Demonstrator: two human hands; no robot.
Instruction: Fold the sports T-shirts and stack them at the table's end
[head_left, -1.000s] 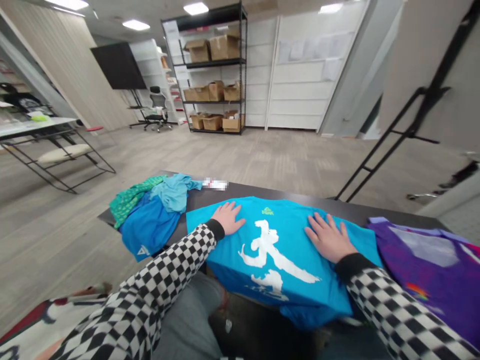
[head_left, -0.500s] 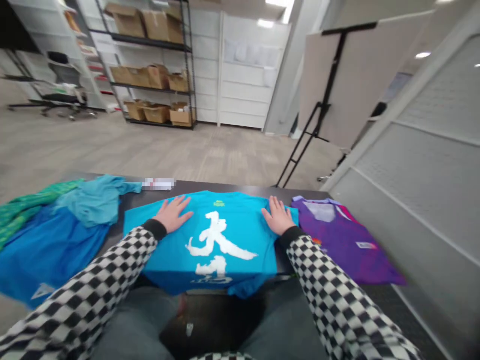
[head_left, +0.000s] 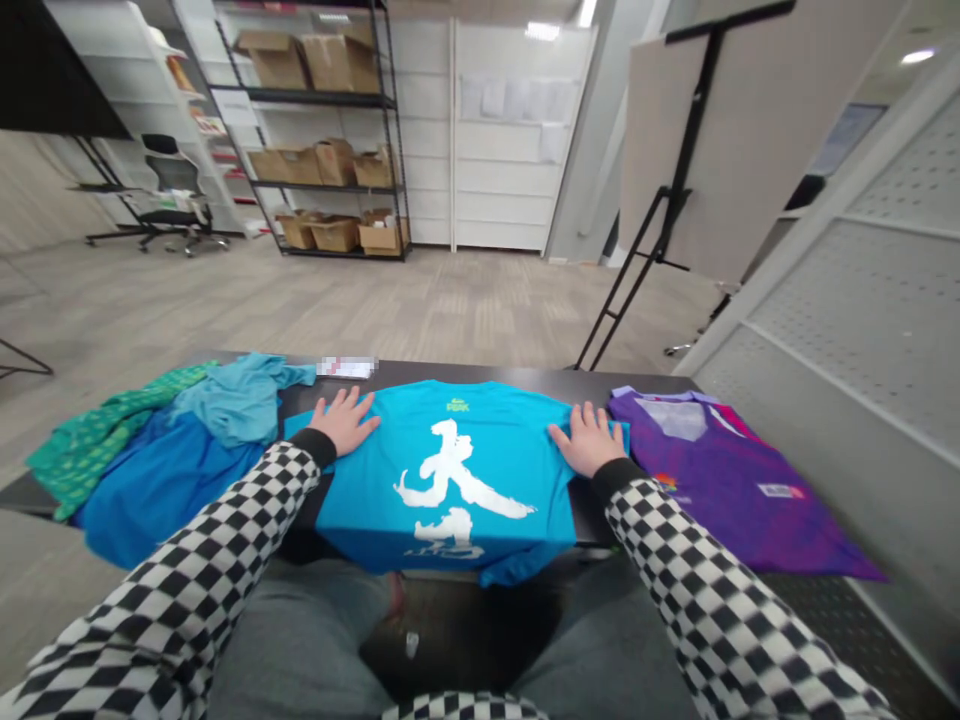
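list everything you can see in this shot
t-shirt: 1, bright blue with white brush print, middle of table
table: 1, dark, under the clothes
green cloth: 1, patterned green, far left of table
blue cloth: 1, deep blue, left of t-shirt
light blue cloth: 1, pale blue, on blue cloth
purple garment: 1, purple and pink, right of t-shirt
blurred item: 1, whitish, far table edge
shelf unit: 1, black, back wall, holding several cardboard boxes
office chair: 1, black, back left
board on stand: 1, pale, black stand, back right
sleeves: 2, black-and-white check, person's arms
left hand: 1, flat on t-shirt
right hand: 1, flat on t-shirt
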